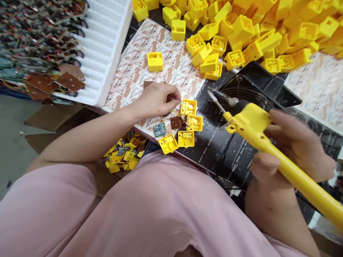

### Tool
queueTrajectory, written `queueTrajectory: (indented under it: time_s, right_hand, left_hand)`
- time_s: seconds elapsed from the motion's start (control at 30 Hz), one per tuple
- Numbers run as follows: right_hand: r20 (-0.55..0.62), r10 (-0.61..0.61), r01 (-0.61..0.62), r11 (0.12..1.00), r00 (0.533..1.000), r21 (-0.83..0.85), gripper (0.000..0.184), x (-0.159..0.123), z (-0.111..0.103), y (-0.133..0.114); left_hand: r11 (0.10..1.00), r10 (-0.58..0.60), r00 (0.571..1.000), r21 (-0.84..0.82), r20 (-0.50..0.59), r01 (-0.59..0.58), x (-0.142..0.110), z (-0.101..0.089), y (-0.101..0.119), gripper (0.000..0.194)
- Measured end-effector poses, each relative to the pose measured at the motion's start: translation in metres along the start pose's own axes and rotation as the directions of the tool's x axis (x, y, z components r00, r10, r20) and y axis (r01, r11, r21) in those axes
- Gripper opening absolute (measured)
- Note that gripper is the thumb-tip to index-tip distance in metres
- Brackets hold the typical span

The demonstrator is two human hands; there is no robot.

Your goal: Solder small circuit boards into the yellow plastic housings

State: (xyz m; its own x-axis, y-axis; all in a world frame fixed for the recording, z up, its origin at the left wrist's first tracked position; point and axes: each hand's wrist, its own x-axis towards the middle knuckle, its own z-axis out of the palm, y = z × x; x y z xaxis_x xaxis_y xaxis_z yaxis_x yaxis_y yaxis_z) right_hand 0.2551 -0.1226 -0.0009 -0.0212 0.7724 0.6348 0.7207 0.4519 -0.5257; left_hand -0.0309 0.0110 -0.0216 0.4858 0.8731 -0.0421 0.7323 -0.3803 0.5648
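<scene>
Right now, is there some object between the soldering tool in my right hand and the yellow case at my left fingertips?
No object is visible there: between the soldering tool and that yellow case, only black printed surface shows. Your left hand is on the case's other side.

A white ribbed tray (103, 46) stands near what seems brown cardboard (46, 119).

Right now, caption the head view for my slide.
Right hand holds yellow soldering gun; left hand beside open yellow housings.

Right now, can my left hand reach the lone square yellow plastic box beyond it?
Probably yes: the left hand is close by, and nothing tall stands between it and that yellow box.
</scene>
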Motion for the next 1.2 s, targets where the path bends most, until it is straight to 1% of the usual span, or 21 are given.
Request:
queueTrajectory:
  time_s: [0.03, 0.07, 0.1, 0.13, 0.17, 0.2, 0.23, 0.27, 0.3, 0.37, 0.4, 0.43, 0.5, 0.57, 0.7, 0.77, 0.9, 1.0, 1.1, 1.13, 1.2]
  right_hand:
    - [-0.140, 0.011, -0.008, 1.000, 0.990, 0.027, 0.062, -0.002, 0.002, 0.003]
    - [-0.264, 0.046, -0.030, 0.997, 0.963, 0.065, 0.062, -0.004, 0.006, 0.005]
    - [-0.343, 0.102, -0.067, 0.991, 0.934, 0.112, 0.062, -0.005, 0.010, 0.007]
    - [-0.372, 0.161, -0.110, 0.982, 0.914, 0.154, 0.060, -0.005, 0.013, 0.007]
    - [-0.379, 0.199, -0.142, 0.975, 0.904, 0.173, 0.054, -0.005, 0.016, 0.007]
    - [-0.358, 0.210, -0.158, 0.973, 0.910, 0.170, 0.044, -0.006, 0.017, 0.007]
    - [-0.309, 0.202, -0.162, 0.975, 0.929, 0.151, 0.034, -0.006, 0.016, 0.006]
    - [-0.224, 0.193, -0.167, 0.978, 0.955, 0.128, 0.028, -0.007, 0.015, 0.006]
    - [-0.124, 0.188, -0.174, 0.978, 0.974, 0.113, 0.034, -0.009, 0.013, 0.005]
    - [0.032, 0.167, -0.170, 0.981, 0.985, 0.094, 0.051, -0.012, 0.010, 0.004]
    - [0.070, 0.152, -0.157, 0.985, 0.986, 0.074, 0.055, -0.014, 0.009, 0.004]
    - [0.096, 0.139, -0.144, 0.989, 0.986, 0.044, 0.054, -0.015, 0.008, 0.003]
    - [0.117, 0.112, -0.110, 0.994, 0.987, -0.020, 0.046, -0.014, 0.010, 0.002]
    - [0.128, 0.073, -0.066, 0.996, 0.989, -0.057, 0.038, -0.011, 0.013, 0.001]
    - [0.171, -0.048, 0.056, 0.998, 0.984, -0.040, 0.024, -0.001, 0.020, 0.000]
    - [0.182, -0.084, 0.091, 0.995, 0.980, -0.034, 0.019, 0.003, 0.022, 0.000]
    - [0.222, -0.130, 0.133, 0.991, 0.966, -0.001, 0.018, 0.011, 0.025, 0.000]
    - [0.277, -0.174, 0.171, 0.985, 0.945, 0.036, 0.016, 0.020, 0.026, -0.002]
    - [0.326, -0.196, 0.181, 0.981, 0.925, 0.074, 0.013, 0.027, 0.023, -0.002]
    - [0.325, -0.202, 0.184, 0.979, 0.924, 0.085, 0.013, 0.028, 0.022, -0.001]
    - [0.283, -0.188, 0.175, 0.982, 0.940, 0.073, 0.013, 0.026, 0.018, 0.001]
  left_hand:
    - [1.000, 0.015, 1.000, 0.012, 0.006, -0.015, 0.001, 0.002, 0.000, 0.028]
    - [0.999, 0.026, 1.000, 0.022, 0.016, -0.027, 0.002, 0.003, 0.000, 0.029]
    - [0.999, 0.032, 0.999, 0.032, 0.025, -0.033, 0.002, 0.004, 0.000, 0.029]
    - [0.998, 0.035, 0.999, 0.045, 0.037, -0.037, 0.002, 0.005, 0.000, 0.030]
    - [0.997, 0.037, 0.998, 0.065, 0.051, -0.040, 0.002, 0.005, 0.000, 0.031]
    - [0.994, 0.038, 0.997, 0.095, 0.065, -0.044, 0.002, 0.005, 0.001, 0.031]
    - [0.990, 0.041, 0.996, 0.133, 0.077, -0.051, 0.001, 0.005, 0.001, 0.032]
    - [0.983, 0.045, 0.995, 0.174, 0.091, -0.061, 0.001, 0.005, 0.002, 0.033]
    - [0.974, 0.051, 0.993, 0.214, 0.107, -0.073, 0.000, 0.005, 0.003, 0.034]
    - [0.956, 0.064, 0.990, 0.277, 0.128, -0.098, 0.000, 0.004, 0.004, 0.036]
    - [0.948, 0.069, 0.989, 0.299, 0.129, -0.105, 0.000, 0.004, 0.005, 0.036]
    - [0.942, 0.069, 0.990, 0.319, 0.122, -0.105, 0.000, 0.004, 0.006, 0.036]
    - [0.927, 0.054, 0.994, 0.366, 0.095, -0.086, 0.001, 0.004, 0.010, 0.037]
    - [0.907, 0.026, 0.995, 0.416, 0.095, -0.064, 0.003, 0.004, 0.015, 0.039]
    - [0.882, -0.013, 0.991, 0.469, 0.136, -0.053, 0.008, 0.003, 0.025, 0.039]
    - [0.873, -0.013, 0.989, 0.484, 0.145, -0.060, 0.009, 0.001, 0.028, 0.038]
    - [0.869, -0.002, 0.989, 0.490, 0.148, -0.071, 0.012, 0.000, 0.029, 0.034]
    - [0.872, 0.002, 0.990, 0.484, 0.139, -0.069, 0.014, 0.000, 0.029, 0.032]
    - [0.867, -0.032, 0.987, 0.495, 0.158, -0.051, 0.016, 0.000, 0.033, 0.031]
    - [0.865, -0.049, 0.985, 0.500, 0.167, -0.041, 0.017, -0.001, 0.034, 0.030]
    - [0.865, -0.070, 0.981, 0.502, 0.180, -0.030, 0.018, -0.002, 0.036, 0.030]
